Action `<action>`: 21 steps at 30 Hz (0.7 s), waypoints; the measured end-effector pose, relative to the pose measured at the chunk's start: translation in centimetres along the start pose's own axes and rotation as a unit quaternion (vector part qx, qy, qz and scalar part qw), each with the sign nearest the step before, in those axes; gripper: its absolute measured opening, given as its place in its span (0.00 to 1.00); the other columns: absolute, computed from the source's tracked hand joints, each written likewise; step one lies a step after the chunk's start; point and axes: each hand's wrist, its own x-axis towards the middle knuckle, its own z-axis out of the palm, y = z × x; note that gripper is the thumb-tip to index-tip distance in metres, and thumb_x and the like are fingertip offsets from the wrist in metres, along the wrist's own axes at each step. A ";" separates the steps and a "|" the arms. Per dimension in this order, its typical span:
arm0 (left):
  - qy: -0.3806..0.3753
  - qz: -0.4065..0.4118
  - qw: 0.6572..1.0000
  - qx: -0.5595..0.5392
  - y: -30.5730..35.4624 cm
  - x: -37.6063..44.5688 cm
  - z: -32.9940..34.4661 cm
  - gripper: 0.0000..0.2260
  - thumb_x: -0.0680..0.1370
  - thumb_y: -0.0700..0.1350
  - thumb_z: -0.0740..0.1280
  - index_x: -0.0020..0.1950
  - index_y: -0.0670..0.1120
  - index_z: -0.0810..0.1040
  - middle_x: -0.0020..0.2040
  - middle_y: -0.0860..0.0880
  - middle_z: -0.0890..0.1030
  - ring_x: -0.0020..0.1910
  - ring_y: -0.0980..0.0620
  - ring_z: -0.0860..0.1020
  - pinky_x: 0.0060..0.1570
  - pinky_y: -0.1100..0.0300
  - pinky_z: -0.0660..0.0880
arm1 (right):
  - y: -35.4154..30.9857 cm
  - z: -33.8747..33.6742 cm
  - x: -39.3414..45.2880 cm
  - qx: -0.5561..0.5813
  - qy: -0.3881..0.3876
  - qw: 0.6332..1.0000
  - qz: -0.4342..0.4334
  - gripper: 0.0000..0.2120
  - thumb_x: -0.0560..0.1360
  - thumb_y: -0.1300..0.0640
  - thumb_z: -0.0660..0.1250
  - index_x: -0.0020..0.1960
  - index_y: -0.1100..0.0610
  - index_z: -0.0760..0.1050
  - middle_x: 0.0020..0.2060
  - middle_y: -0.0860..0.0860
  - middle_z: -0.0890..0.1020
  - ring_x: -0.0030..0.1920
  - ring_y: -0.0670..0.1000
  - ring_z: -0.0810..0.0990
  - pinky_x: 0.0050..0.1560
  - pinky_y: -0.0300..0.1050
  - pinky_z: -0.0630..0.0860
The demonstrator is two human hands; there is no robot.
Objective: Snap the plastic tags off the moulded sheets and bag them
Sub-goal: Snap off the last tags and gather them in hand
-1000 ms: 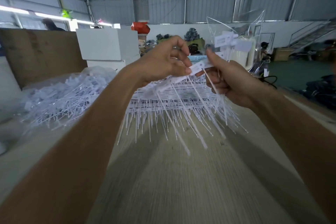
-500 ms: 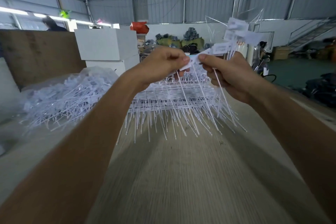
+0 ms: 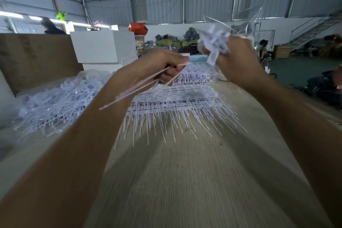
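Snapping step: left hand (image 3: 159,66) grips thin stems, right hand (image 3: 238,61) clutches a blurred, probably loose, bunch of tags (image 3: 215,46). Next, bag the bunch.

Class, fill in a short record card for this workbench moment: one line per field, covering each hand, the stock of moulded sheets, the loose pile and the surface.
Left hand: grips a few thin white strips that stick out toward the camera
Right hand: grips a bunch of white tags, heads up
Moulded sheets: stacked on the table beyond the hands, stems fanned toward the camera
Loose pile: on clear plastic, left of the stack
Table: pale wood grain
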 end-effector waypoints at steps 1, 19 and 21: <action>-0.005 0.012 0.999 0.038 0.1 -0.2 0.0 0.17 0.81 0.43 0.63 0.32 0.46 0.73 0.27 0.50 0.65 0.26 0.53 0.58 0.33 0.56 0.52 | 1.0 -0.3 -0.2 0.047 0.041 0.997 0.051 0.09 0.83 0.59 0.62 0.57 0.57 0.80 0.39 0.54 0.81 0.30 0.44 0.75 0.29 0.34 0.72; 0.141 0.132 0.969 0.155 -0.6 0.4 -0.4 0.10 0.72 0.36 0.77 0.49 0.41 0.80 0.41 0.43 0.83 0.41 0.50 0.84 0.51 0.54 0.82 | -2.7 2.0 -1.9 0.456 -0.118 0.860 0.195 0.23 0.79 0.37 0.64 0.31 0.48 0.66 0.24 0.45 0.63 0.23 0.46 0.59 0.24 0.37 0.58; 0.140 0.144 0.969 0.147 -0.8 0.4 -0.5 0.09 0.71 0.37 0.78 0.49 0.42 0.82 0.42 0.44 0.84 0.44 0.48 0.84 0.52 0.52 0.82 | -2.6 2.0 -2.0 0.470 -0.144 0.856 0.157 0.19 0.80 0.44 0.67 0.32 0.47 0.75 0.25 0.46 0.64 0.25 0.46 0.58 0.24 0.37 0.57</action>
